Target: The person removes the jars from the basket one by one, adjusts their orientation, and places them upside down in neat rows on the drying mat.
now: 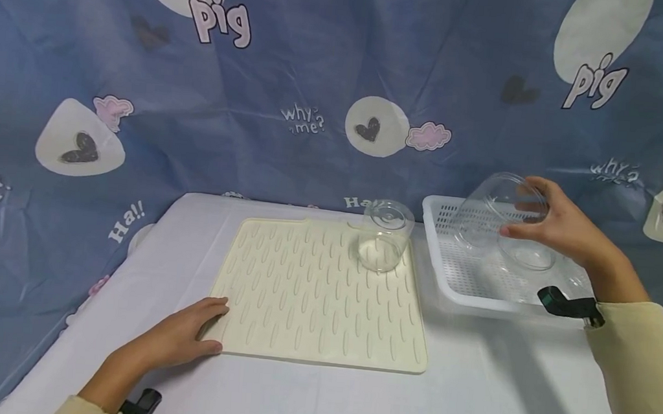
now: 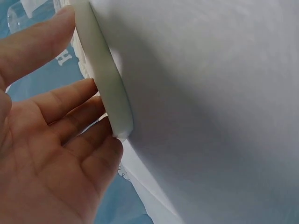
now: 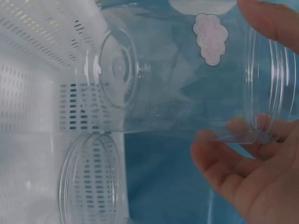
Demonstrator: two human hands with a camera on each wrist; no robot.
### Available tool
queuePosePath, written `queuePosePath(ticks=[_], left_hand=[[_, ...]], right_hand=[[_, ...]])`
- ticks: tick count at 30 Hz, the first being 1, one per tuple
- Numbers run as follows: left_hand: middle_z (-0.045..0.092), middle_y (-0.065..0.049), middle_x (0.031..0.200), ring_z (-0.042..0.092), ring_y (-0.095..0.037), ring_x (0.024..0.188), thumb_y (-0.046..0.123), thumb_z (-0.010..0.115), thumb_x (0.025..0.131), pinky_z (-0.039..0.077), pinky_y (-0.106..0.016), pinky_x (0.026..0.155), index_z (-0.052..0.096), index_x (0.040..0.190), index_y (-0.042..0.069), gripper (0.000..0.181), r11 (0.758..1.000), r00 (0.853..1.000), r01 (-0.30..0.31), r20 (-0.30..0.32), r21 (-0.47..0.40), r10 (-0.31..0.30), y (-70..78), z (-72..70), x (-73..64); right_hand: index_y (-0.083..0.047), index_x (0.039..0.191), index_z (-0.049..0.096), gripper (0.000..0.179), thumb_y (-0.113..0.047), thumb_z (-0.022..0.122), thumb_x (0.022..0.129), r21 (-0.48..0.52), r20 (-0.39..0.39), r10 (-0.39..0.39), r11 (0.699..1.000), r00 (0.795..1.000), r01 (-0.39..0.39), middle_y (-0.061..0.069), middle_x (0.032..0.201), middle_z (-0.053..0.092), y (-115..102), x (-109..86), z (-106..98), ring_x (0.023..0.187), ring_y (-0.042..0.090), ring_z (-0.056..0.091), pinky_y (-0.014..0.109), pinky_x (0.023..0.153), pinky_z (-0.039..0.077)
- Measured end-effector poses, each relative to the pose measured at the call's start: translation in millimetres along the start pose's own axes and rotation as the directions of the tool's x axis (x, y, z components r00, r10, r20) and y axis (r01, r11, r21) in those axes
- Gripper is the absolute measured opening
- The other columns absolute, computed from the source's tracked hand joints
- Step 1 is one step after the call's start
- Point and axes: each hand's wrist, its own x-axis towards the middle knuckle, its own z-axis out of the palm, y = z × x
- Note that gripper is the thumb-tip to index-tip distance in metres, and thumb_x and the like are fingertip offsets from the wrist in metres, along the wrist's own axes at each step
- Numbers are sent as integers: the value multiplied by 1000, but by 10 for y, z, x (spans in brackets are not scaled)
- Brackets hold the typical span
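My right hand [image 1: 558, 225] holds a clear plastic jar [image 1: 477, 209] near its rim, with thumb and fingers around it. That jar is tilted sideways above the white basket [image 1: 440, 267]; in the right wrist view, its round base [image 3: 117, 70] points toward the basket. Another clear jar [image 3: 91, 182] is inside the basket. A third clear jar [image 1: 384, 240] stands upside down at the back right of the cream ridged mat [image 1: 307, 296]. At the mat's front left corner, my left hand [image 1: 181, 335] touches its edge [image 2: 105, 74] with extended fingers and thumb.
A white cloth [image 1: 339, 402] covers the table under the mat and basket. Behind the table hangs a blue printed curtain [image 1: 295, 68]. The basket stands right of the mat, near the table's back edge.
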Motion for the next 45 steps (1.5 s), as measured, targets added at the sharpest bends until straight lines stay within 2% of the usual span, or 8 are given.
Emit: queuePosePath(ticks=[13,16,19,23,31,34,39,45], left_hand=[[45,-23,150,46,-47,135,29,80,82,44,-60,106,53,137,-4,69,1000,1000,10,9,-12,-10,-18,9,18],[46,-23,150,46,-47,136,28,80,82,44,-60,106,53,137,-3,69,1000,1000,15,6,-11,-15,-12,6,21],[46,-23,150,47,-47,135,28,80,81,44,-60,105,53,137,-3,69,1000,1000,10,-1,-8,-10,-15,6,21],[46,-23,149,47,-47,135,27,80,82,45,-60,105,53,136,-3,68,1000,1000,3,-10,-6,-3,-17,12,9],[46,-22,149,47,-47,135,27,79,82,45,-59,105,53,137,-3,67,1000,1000,1,-12,-9,-1,-18,15,-1],[46,-22,150,47,-46,135,27,79,82,44,-60,105,53,137,-3,67,1000,1000,5,-7,-16,-5,-19,14,1],[46,-21,150,48,-46,135,28,79,82,45,-59,105,54,136,-2,67,1000,1000,4,-6,-12,-4,-24,15,9],[47,-21,150,48,-46,134,28,79,82,46,-59,104,54,136,-2,66,1000,1000,3,-10,-11,-3,-35,19,9]], right_hand=[[-9,158,-5,111,-18,78,86,14,9,-27,1000,1000,27,28,160,24,12,-89,28,142,49,30,67,101,43],[-11,159,-3,109,-18,78,86,-1,1,-51,999,999,51,27,159,27,-10,-96,22,142,47,32,40,98,52],[-14,160,-1,108,-18,78,86,-6,-7,-72,997,997,72,26,159,29,-40,-101,12,143,47,32,9,86,45],[-16,160,-1,108,-17,77,86,-6,-6,-94,996,996,94,26,159,30,-96,-112,22,142,46,33,-3,76,34],[-12,159,5,106,-17,79,84,-20,-62,-117,993,991,116,24,156,35,-198,-133,92,140,41,38,6,79,34],[-13,159,6,106,-17,80,83,-21,-82,-121,993,989,120,22,158,33,-234,-139,108,140,42,37,20,92,39],[-17,159,7,109,-22,83,80,-73,-90,-140,988,986,134,19,160,32,-319,-150,153,140,47,36,66,99,36],[-18,158,11,115,-26,88,73,-151,-114,-184,974,976,166,22,157,37,-446,-183,233,128,51,44,70,97,38]])
